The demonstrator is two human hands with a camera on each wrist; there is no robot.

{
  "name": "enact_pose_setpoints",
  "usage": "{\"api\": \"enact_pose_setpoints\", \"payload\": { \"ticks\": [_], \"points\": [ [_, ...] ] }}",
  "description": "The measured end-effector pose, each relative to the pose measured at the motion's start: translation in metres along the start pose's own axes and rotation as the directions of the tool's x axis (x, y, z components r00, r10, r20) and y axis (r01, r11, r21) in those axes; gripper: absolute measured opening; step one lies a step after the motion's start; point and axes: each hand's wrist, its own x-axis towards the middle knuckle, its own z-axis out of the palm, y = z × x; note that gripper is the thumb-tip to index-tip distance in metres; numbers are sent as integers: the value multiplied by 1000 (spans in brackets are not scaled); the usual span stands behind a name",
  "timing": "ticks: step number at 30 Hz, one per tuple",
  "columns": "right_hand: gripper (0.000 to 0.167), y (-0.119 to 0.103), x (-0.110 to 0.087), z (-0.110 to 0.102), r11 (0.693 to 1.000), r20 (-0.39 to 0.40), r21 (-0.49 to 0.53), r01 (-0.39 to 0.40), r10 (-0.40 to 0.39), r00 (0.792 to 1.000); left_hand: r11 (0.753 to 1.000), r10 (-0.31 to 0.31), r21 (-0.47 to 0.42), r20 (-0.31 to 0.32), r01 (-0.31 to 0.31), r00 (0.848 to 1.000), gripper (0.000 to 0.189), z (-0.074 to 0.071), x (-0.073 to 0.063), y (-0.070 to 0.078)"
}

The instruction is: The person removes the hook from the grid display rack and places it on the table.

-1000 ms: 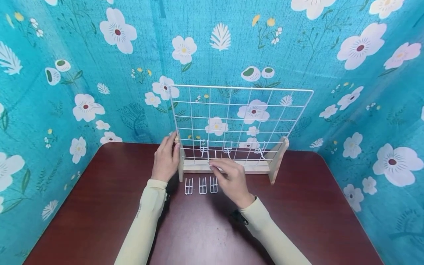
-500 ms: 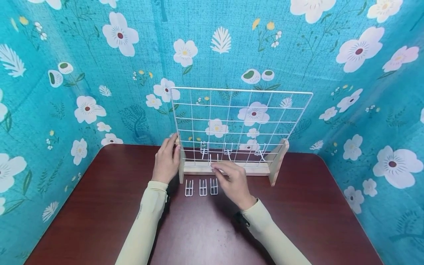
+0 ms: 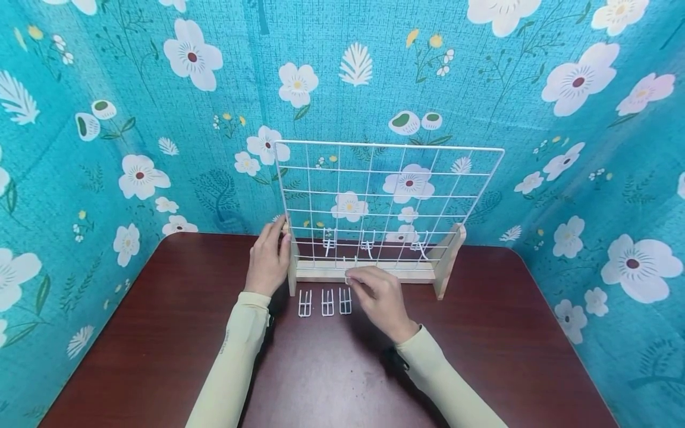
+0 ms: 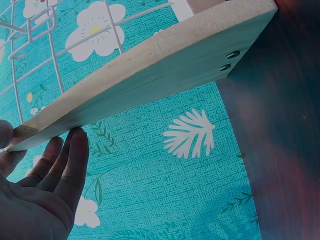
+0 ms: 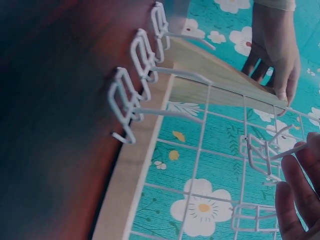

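A white wire grid panel point(image 3: 370, 170) stands upright in a wooden stand point(image 3: 321, 274) on the table. My left hand point(image 3: 267, 257) holds the upper end of the stand's left side board point(image 4: 150, 75), thumb on one face and fingers on the other. Between thumb and fingertips, my right hand point(image 3: 381, 297) pinches a white wire hook point(image 5: 260, 156) by its prong, in front of the lower grid. Partly covered by the fingers, that hook shows only its upper wires in the head view. Three similar hooks hang on the grid, including a left one point(image 3: 329, 241) and a right one point(image 3: 420, 244).
Three loose wire hooks lie in a row on the dark red table point(image 3: 321, 380), the middle one point(image 3: 327, 303) just in front of the stand. The stand's right side board point(image 3: 451, 261) rises beyond my right hand. A blue flowered cloth point(image 3: 225, 178) hangs behind.
My right hand has drawn the pinched hook a little down and to the right, away from the grid. My left hand stays on the side board.
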Motion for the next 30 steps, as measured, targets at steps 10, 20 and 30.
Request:
{"api": "enact_pose_setpoints", "payload": {
  "ticks": [10,20,30],
  "points": [
    [19,7,-7,-2,999,19,-31,-32,33,999,1000,-12,0,9,12,1000,46,0,-1,-1],
    [17,11,-12,-3,996,27,-69,-57,59,998,1000,-5,-11,3,5,1000,45,0,1,-1],
    [14,16,-19,-2,989,68,-96,-116,123,990,1000,-6,-1,6,6,1000,45,0,1,-2]
  ]
}}
